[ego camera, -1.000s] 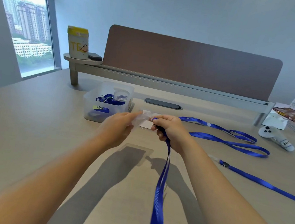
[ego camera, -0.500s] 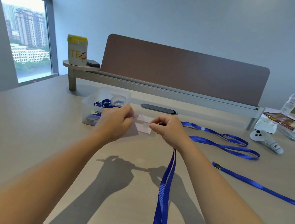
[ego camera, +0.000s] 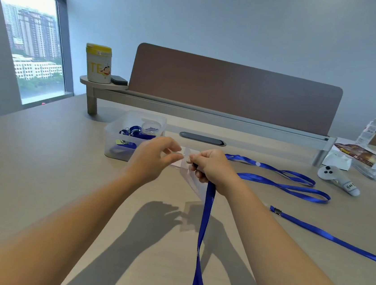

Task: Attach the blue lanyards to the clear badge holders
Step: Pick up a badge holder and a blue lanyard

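Left hand (ego camera: 157, 156): raised over the table (ego camera: 38, 172) centre, thumb and forefinger pinching the top edge of the clear badge holder (ego camera: 192, 178).
Right hand (ego camera: 212, 166): clenched around the blue lanyard (ego camera: 205, 226) end; its clip is hidden inside the fist.
Badge holder: transparent, outline hard to make out, hanging between the hands.
Lanyard: strap runs down and is cut off at the near edge.
Spare lanyards (ego camera: 283, 181): on the table toward the right edge.
Plastic box (ego camera: 121, 139): behind the left hand, contents partly hidden.

Both hands (ego camera: 154, 159) (ego camera: 212, 168) pinch badge holder (ego camera: 186, 157) and lanyard (ego camera: 207, 214).
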The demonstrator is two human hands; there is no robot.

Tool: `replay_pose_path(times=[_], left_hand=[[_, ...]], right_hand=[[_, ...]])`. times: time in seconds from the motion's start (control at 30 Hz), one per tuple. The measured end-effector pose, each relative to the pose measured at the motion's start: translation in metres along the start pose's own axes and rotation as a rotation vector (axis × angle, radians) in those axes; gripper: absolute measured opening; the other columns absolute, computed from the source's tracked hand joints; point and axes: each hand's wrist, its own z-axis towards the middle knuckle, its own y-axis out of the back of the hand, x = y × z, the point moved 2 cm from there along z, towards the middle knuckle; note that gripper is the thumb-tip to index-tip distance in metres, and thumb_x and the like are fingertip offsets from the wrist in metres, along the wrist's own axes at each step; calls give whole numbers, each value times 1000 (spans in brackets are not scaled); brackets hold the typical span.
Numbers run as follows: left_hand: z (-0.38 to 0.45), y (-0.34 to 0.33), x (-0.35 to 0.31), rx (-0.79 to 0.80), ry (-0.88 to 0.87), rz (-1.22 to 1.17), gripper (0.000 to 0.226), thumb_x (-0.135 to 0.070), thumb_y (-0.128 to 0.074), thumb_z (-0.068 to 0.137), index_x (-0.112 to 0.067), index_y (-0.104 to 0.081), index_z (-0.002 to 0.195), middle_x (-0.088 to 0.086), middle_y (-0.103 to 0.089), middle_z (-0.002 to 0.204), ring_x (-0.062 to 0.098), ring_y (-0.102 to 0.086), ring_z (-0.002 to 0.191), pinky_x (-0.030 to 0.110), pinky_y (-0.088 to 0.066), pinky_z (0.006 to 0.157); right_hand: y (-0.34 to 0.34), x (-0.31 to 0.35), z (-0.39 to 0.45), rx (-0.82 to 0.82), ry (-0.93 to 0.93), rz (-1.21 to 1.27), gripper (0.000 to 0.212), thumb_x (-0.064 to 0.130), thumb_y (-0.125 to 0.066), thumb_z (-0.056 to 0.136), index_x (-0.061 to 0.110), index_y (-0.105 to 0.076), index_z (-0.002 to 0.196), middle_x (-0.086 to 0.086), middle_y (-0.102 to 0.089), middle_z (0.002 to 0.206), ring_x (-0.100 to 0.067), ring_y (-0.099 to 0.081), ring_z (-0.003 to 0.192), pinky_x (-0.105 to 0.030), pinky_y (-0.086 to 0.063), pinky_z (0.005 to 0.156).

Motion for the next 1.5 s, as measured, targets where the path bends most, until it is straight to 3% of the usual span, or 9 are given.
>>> replay_pose_path(times=[0.1,0.37,0.53,0.7,0.93,1.07,1.23,1.4,1.5], left_hand=[[0,-2,-1,3,-55,60,27,-24,-58,83,-7,-63,103,11,-67,108,11,-53,85,23,-44,76],[-5,3,-10,-72,-194,258,28,-19,-55,85,-5,-64,108,13,-67,114,27,-63,102,31,-49,88],[-4,3,-4,-58,-267,326,25,-18,-56,85,-4,-67,103,16,-70,106,30,-65,95,36,-51,85],[-6,5,-6,-35,-428,552,13,-9,-80,60,-3,-70,66,12,-73,62,24,-69,52,32,-57,48],[-2,1,-6,-123,-487,552,11,-13,-70,66,-4,-69,59,10,-72,54,20,-66,44,30,-56,45],[-2,0,-11,-196,-285,275,14,-7,-61,77,3,-68,72,19,-73,70,27,-65,60,30,-53,56],[4,-1,-9,-235,17,-47,24,-14,-48,90,1,-66,97,17,-68,96,15,-52,80,24,-40,71],[5,-3,-8,-48,223,-519,24,-19,-48,90,-8,-56,109,4,-56,101,12,-51,89,19,-45,70],[0,-6,-8,-11,206,-517,44,-15,-54,86,-13,-40,128,3,-51,113,13,-48,100,27,-44,82]], right_hand=[[-1,0,1,13,7,43,29,14,-48,93,7,-57,67,-4,-52,61,-10,-39,48,-10,-34,36],[-7,4,-2,-43,87,-43,19,6,-53,89,-6,-66,95,-3,-54,66,-11,-39,54,-20,-34,52],[-13,6,0,-121,165,-163,18,6,-53,88,-5,-66,94,-22,-62,90,-23,-50,80,-42,-49,84],[-15,6,3,-106,182,-230,19,10,-51,90,-3,-65,95,-11,-57,86,-22,-50,81,-35,-45,76],[-13,6,1,-55,126,-104,14,15,-51,91,6,-60,85,5,-54,67,-3,-43,57,-15,-34,54],[-16,7,3,-149,145,-38,22,10,-51,90,-5,-65,96,-3,-55,73,-6,-45,60,-14,-38,52],[-20,5,6,-245,123,109,20,9,-51,88,-5,-65,92,-2,-53,65,-11,-41,57,-21,-35,56],[-13,9,7,-190,22,294,15,12,-52,90,5,-61,81,-1,-52,64,-10,-36,52,-19,-35,50],[-8,11,9,-152,-24,403,22,12,-54,89,9,-56,67,-1,-49,59,-9,-34,46,-14,-33,38]])
